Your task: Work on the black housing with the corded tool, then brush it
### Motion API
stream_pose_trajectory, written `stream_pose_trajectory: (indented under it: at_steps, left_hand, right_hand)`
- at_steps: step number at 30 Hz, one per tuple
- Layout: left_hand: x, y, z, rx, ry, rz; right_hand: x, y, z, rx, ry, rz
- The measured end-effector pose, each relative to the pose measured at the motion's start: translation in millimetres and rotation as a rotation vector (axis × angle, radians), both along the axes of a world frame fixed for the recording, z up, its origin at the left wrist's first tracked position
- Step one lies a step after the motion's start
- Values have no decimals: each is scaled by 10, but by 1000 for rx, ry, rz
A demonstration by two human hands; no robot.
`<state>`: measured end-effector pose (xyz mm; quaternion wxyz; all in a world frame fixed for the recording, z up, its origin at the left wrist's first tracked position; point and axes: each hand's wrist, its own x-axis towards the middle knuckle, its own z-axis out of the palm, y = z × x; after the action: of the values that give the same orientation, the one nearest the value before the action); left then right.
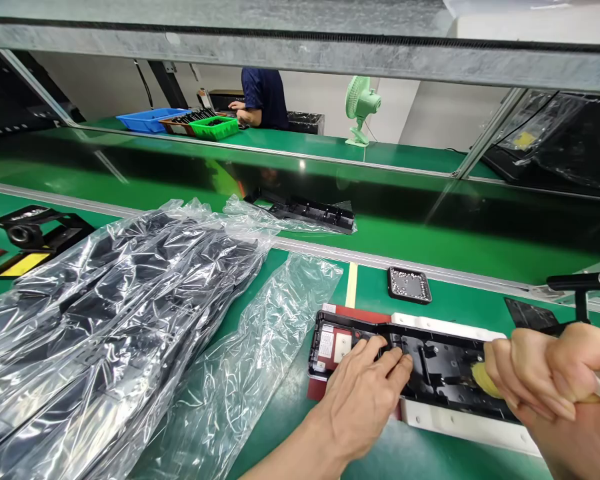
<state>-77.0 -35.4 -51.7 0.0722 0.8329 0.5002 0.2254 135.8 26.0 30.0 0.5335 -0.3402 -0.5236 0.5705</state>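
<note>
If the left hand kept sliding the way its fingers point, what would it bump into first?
The left hand points up-right along the black plastic part; it would probably meet that part's raised ribs first, though depth is hard to judge.

Bagged parts (105, 313) left of fixture (460, 427), screw tray (409, 285) behind it

We have a single view, taken from a camera worn on our head. It looks forward and downward across the green worktop (420, 460), close above the near edge, where our left hand (365, 393) and right hand (555, 377) enter from the bottom and the bottom right corner. The view faces the worktop's far edge and reaches past a glossy raised shelf (330, 177) to a second worktop behind it, where another person (263, 97) stands well apart from us.
</note>
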Motion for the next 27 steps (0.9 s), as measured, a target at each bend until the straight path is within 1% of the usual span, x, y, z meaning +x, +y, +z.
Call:
stream_pose_trajectory:
  at_steps: [2,4,6,8,13,19,24,27]
  left_hand:
    - [-3,-4,-4,5,-2,3]
    - [-1,-10,-11,8,-2,15]
    - [3,-16,-23,15,-3,24]
    - [7,-18,-41,25,0,26]
    - [8,-10,-73,41,-2,33]
    - [3,-13,-54,14,5,18]
    - [1,-10,-66,10,10,13]
    - [-5,-9,-73,5,13,12]
  right_hand:
    - [-96,-8,92,-16,58,33]
    - [-199,-21,195,-22,60,46]
    - [-286,-31,283,-9,52,31]
    - [-339,-36,334,5,54,12]
    - [-349,-23,336,-2,62,27]
    - [-312,-13,325,-33,64,-4]
    - [-308,-6,347,-11,48,-3]
    - [-298,3,343,19,40,23]
